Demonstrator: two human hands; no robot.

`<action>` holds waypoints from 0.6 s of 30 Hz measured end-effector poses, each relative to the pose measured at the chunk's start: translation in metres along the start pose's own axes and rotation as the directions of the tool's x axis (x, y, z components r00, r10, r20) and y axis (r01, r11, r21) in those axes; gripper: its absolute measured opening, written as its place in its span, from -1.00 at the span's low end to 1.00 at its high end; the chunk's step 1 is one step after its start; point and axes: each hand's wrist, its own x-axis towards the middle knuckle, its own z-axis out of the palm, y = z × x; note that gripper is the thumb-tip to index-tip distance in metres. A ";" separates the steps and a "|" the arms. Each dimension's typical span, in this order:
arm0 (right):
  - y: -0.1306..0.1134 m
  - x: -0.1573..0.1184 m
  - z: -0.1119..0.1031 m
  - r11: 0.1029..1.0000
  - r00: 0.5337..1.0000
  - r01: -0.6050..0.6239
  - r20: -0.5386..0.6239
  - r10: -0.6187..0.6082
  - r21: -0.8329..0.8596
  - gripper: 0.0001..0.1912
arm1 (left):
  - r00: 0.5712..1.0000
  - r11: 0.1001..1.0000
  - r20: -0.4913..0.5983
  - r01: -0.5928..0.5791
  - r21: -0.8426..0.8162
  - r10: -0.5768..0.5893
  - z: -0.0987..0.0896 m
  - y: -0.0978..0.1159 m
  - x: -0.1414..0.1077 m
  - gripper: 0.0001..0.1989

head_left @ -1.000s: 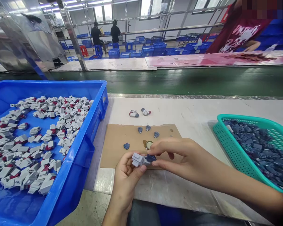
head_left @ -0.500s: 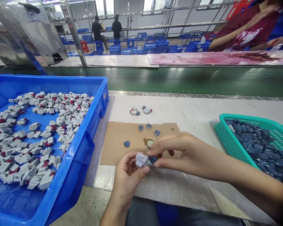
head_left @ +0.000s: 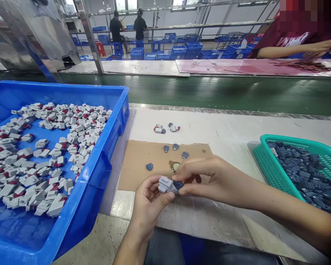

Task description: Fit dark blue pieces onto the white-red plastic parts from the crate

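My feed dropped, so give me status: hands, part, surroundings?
Left hand grips grey part. Right hand pinches dark blue piece against it. Cardboard sheet underneath, loose blue pieces beyond.

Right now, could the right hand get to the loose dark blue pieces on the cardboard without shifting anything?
Probably yes. The right hand pinches a blue part against the grey piece held by the left hand, right over the cardboard. The loose blue pieces lie just beyond, nothing between.

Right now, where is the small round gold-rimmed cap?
In the head view the gold-rimmed cap lies on the cardboard sheet, just beyond the right hand, near loose dark blue pieces.
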 end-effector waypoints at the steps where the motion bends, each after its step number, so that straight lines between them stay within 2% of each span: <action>1: 0.000 0.000 0.000 1.000 1.000 -0.003 -0.001 0.003 0.002 -0.87 | 1.000 1.000 -0.001 0.005 0.010 -0.005 0.000 0.000 0.000 -0.72; 5: -0.004 -0.003 0.001 1.000 1.000 0.007 -0.027 -0.008 -0.015 -0.89 | 1.000 1.000 -0.001 0.010 -0.022 -0.010 0.003 0.003 0.000 -0.73; 9: -0.009 -0.003 0.004 0.998 0.996 0.051 -0.078 -0.052 -0.020 -0.84 | 0.993 0.990 0.108 0.064 -0.127 -0.051 0.002 0.007 0.000 -0.72; 11: -0.008 -0.003 0.008 0.998 0.989 0.058 -0.135 -0.060 -0.016 -0.77 | 0.986 0.976 0.143 0.113 -0.188 -0.086 -0.001 0.007 0.002 -0.73; 14: -0.004 -0.004 0.015 0.997 0.966 0.041 -0.251 -0.057 -0.071 -0.68 | 0.988 0.953 0.116 0.134 -0.272 -0.106 -0.004 0.006 0.003 -0.76; 16: -0.002 -0.006 0.020 0.983 0.957 0.090 -0.258 -0.130 -0.159 -0.61 | 0.991 0.939 0.087 0.120 -0.321 -0.097 -0.004 0.006 0.003 -0.77; 18: -0.001 -0.009 0.025 0.953 0.954 0.168 -0.203 -0.222 -0.251 -0.51 | 0.992 0.927 0.086 0.120 -0.355 -0.096 -0.003 0.007 0.003 -0.77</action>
